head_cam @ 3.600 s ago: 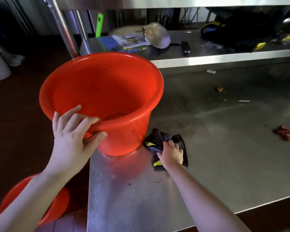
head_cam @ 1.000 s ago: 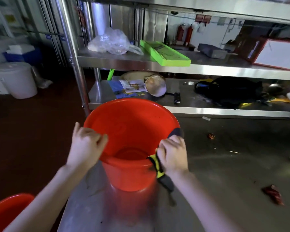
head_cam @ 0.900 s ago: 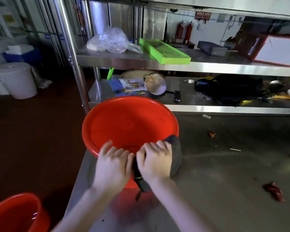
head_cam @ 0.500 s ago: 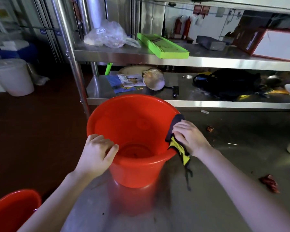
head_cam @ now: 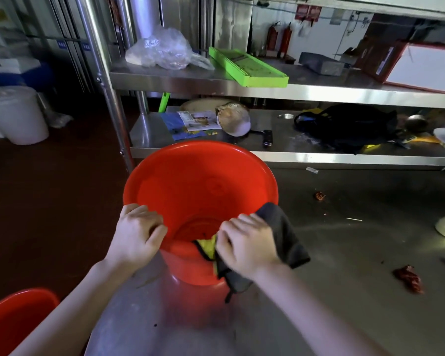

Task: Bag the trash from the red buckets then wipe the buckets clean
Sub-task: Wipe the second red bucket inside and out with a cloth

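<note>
Hands both on near rim of red bucket [head_cam: 201,186], upright on worktop [head_cam: 344,317] near its left edge. Your left hand [head_cam: 136,235]: fingers curled over rim. Your right hand [head_cam: 247,242]: fingers bunched tight round dark cloth [head_cam: 283,232] with yellow patch, cloth draped over rim. Also second red bucket [head_cam: 13,322] low at your left, off worktop. Few red scraps [head_cam: 407,278] on worktop, well apart to right.

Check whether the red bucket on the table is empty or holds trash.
Empty: the bucket shows a bare red bottom; only a cloth drapes over its rim.
</note>
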Available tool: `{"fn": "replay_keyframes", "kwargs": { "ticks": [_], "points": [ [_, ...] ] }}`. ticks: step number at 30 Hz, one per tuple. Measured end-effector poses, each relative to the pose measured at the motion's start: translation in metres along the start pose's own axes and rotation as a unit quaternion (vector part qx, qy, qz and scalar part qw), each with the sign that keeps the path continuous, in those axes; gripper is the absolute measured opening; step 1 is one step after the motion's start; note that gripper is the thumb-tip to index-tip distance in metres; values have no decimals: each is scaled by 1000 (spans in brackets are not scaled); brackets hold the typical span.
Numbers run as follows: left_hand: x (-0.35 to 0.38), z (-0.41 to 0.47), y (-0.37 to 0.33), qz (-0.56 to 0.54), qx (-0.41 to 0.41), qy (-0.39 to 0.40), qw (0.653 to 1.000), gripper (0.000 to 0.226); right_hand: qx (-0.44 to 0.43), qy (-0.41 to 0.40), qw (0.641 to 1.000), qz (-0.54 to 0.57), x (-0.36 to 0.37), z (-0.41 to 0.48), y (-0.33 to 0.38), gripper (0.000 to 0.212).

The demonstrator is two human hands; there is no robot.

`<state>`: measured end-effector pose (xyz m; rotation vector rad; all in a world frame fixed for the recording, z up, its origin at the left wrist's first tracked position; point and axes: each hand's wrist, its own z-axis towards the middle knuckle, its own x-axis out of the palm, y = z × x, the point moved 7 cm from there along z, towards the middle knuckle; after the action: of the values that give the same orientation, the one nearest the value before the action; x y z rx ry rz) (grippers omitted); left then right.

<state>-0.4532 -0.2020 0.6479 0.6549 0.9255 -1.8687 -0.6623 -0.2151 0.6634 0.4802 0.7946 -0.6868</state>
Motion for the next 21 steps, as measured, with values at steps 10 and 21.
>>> {"fn": "replay_keyframes", "kwargs": {
  "ticks": [10, 21],
  "points": [
    [-7, 22, 8, 18, -61, 2, 998, 31, 130, -33, 990, 52, -2, 18, -63, 32],
    [-1, -14, -37, 10, -68, -67, 995, 41, -26, 3, 999, 21, 2, 5, -14, 28]
  ]
}}
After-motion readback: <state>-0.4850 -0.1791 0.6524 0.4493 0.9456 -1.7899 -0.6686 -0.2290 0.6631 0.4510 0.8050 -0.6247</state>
